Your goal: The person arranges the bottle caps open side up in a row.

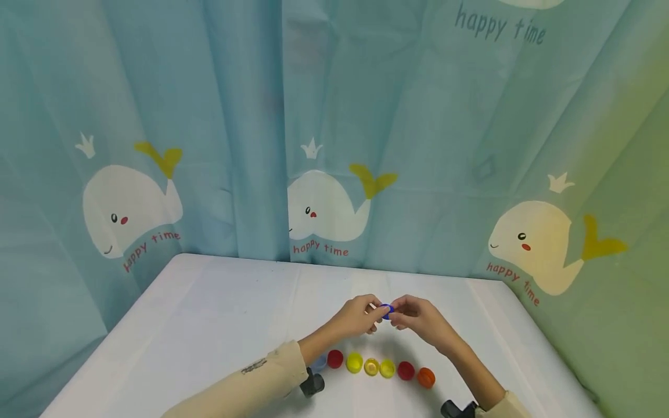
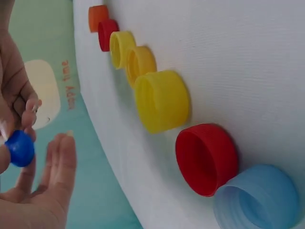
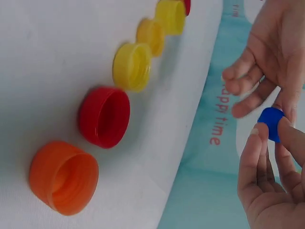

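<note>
Both hands meet over the far middle of the table, raised above it, with a small dark blue bottle cap (image 3: 271,123) between them. My left hand (image 1: 358,315) pinches the cap from the left, its thumb lying across it and its other fingers spread. From the right, my right hand (image 1: 422,320) pinches the same cap between thumb and fingertips. In the left wrist view the blue cap (image 2: 21,149) shows its rounded outside, partly covered by fingers.
A curved row of caps lies nearer me: light blue (image 2: 259,200), red (image 2: 207,160), yellow (image 2: 164,101), amber (image 1: 371,367), another yellow (image 1: 387,368), another red (image 1: 406,371) and orange (image 1: 425,378). Their openings show. Behind the white table (image 1: 235,313) hangs a whale-print curtain (image 1: 251,145).
</note>
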`<state>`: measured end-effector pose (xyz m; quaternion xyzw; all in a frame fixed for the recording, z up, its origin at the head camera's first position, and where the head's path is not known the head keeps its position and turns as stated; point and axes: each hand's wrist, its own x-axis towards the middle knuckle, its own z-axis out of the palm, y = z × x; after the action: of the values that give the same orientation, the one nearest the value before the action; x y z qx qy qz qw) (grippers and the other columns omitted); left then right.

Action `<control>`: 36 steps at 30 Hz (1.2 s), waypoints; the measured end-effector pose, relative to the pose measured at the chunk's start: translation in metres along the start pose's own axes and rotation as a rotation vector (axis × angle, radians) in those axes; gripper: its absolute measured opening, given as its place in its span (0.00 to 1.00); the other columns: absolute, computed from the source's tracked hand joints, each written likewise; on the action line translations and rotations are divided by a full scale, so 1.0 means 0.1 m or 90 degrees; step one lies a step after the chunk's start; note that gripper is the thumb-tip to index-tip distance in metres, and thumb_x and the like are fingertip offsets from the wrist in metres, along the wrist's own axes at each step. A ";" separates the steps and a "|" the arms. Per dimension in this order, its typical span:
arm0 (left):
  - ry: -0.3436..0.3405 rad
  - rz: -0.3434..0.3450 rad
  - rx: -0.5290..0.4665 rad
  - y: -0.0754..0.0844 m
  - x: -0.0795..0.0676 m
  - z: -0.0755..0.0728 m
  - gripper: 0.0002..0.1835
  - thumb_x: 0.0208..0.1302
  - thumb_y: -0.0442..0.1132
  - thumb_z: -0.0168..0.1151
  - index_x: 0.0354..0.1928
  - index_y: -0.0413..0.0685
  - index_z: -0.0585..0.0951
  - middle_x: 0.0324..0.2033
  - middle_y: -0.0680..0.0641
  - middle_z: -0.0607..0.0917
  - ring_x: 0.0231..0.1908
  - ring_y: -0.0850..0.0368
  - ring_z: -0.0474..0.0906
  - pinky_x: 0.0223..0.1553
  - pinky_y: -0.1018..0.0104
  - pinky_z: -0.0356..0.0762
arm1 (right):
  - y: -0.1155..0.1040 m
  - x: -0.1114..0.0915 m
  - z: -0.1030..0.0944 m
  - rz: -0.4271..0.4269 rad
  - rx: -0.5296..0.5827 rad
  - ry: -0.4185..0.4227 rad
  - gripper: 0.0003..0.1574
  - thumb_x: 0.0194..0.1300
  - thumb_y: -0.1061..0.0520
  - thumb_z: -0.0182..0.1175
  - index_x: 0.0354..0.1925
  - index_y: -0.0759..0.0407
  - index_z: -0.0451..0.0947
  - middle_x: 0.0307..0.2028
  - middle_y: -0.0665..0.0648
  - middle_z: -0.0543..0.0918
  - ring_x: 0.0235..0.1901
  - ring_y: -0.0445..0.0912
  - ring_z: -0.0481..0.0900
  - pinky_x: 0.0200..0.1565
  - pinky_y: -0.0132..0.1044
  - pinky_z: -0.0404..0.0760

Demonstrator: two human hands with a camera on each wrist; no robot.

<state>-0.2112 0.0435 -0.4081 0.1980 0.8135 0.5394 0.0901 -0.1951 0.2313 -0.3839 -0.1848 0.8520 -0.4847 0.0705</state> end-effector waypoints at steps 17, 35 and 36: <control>0.001 0.126 0.019 0.03 -0.07 0.08 0.13 0.62 0.44 0.63 0.44 0.44 0.81 0.34 0.55 0.85 0.32 0.64 0.80 0.35 0.74 0.76 | 0.11 -0.23 0.02 -0.046 -0.075 0.098 0.14 0.57 0.52 0.67 0.34 0.60 0.76 0.33 0.53 0.81 0.36 0.44 0.82 0.40 0.34 0.80; -0.133 0.191 0.190 0.27 -0.04 0.62 0.17 0.68 0.41 0.55 0.53 0.40 0.80 0.42 0.54 0.80 0.38 0.70 0.75 0.36 0.80 0.72 | 0.28 -0.79 -0.19 -0.076 -0.247 0.159 0.21 0.54 0.66 0.67 0.47 0.71 0.76 0.34 0.53 0.81 0.30 0.41 0.80 0.34 0.31 0.80; -0.147 0.195 0.214 0.27 -0.04 0.66 0.17 0.68 0.42 0.55 0.54 0.40 0.79 0.43 0.54 0.80 0.39 0.70 0.75 0.36 0.80 0.72 | 0.30 -0.82 -0.20 -0.074 -0.247 0.151 0.20 0.55 0.66 0.67 0.46 0.71 0.76 0.34 0.54 0.81 0.30 0.41 0.81 0.34 0.31 0.80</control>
<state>-0.1776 0.1062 -0.4097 0.3917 0.8364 0.3778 0.0655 -0.1329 0.2925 -0.4038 -0.1857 0.9193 -0.3337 -0.0950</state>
